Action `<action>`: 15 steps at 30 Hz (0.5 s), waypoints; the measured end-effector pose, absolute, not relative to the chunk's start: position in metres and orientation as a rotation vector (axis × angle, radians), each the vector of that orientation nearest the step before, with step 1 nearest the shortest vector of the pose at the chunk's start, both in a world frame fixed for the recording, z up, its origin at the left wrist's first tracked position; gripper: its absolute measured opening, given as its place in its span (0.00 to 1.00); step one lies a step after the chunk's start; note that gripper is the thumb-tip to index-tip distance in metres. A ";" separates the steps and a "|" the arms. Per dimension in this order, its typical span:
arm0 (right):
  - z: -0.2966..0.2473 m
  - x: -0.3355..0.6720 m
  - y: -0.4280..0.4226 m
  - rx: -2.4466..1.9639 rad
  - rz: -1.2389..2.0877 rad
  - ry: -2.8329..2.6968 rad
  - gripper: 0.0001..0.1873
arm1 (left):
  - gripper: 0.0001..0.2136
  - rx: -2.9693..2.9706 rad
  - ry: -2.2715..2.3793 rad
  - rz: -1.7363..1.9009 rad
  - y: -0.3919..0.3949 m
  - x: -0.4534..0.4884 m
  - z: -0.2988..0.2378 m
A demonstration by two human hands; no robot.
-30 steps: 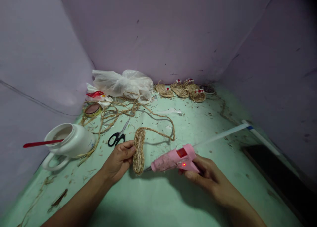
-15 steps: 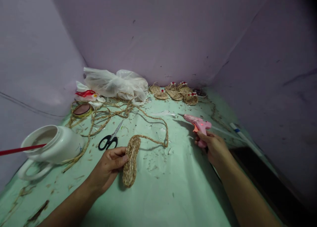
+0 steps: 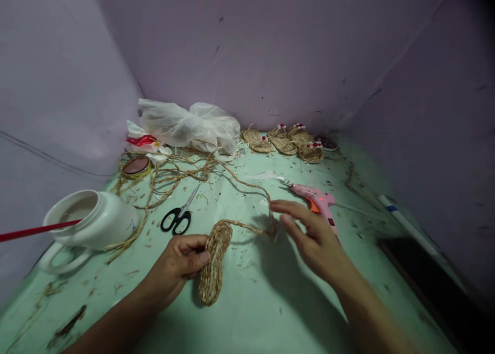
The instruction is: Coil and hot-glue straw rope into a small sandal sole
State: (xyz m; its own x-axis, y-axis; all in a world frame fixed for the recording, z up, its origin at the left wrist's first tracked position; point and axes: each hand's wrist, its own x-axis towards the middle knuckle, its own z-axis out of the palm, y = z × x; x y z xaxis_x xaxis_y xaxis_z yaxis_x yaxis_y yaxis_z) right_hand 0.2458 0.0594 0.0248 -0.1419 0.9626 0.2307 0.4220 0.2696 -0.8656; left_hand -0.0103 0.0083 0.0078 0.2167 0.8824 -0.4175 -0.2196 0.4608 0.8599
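**One of Each, Save the Sandals**

Two bare hands show, one left hand [image 3: 176,264] and one right hand [image 3: 309,235]. Near them lie one oval woven jute sole [image 3: 212,271], one pink plastic glue gun [image 3: 315,198] and one pair of black-handled scissors [image 3: 178,217]. On the left are one white plastic jar [image 3: 104,220] and one thin red stick [image 3: 34,231]. Far off sit one crumpled clear plastic bag [image 3: 193,124] and, seemingly, four small woven straw sandals [image 3: 284,144].

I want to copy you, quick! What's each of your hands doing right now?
Left hand: closed on the woven rope sole.
Right hand: open, empty, near the pink glue gun.
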 end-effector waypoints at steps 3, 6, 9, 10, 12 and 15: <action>0.022 0.220 0.056 -1.084 0.878 -1.961 0.15 | 0.17 0.735 1.052 0.877 0.009 -0.011 0.009; 0.016 0.207 0.056 -1.004 0.826 -1.999 0.13 | 0.17 0.728 1.042 0.890 0.010 -0.011 0.009; 0.013 0.202 0.056 -0.969 0.811 -1.940 0.10 | 0.19 0.734 1.064 0.876 0.009 -0.010 0.008; 0.013 0.201 0.056 -0.971 0.812 -1.909 0.09 | 0.19 0.727 1.074 0.863 0.009 -0.009 0.007; 0.014 0.198 0.052 -0.985 0.799 -1.848 0.08 | 0.20 0.701 1.094 0.835 0.008 -0.008 0.007; 0.016 0.194 0.046 -0.969 0.717 -1.818 0.09 | 0.20 0.675 1.105 0.840 0.009 -0.007 0.005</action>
State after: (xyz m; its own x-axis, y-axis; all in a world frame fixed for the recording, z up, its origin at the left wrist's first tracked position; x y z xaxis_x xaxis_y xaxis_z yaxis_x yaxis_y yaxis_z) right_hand 0.1938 0.0463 0.0164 -0.2626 0.8519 0.4532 0.3130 0.5195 -0.7951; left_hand -0.0068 0.0086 0.0053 0.2135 0.8484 -0.4843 -0.2391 0.5261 0.8161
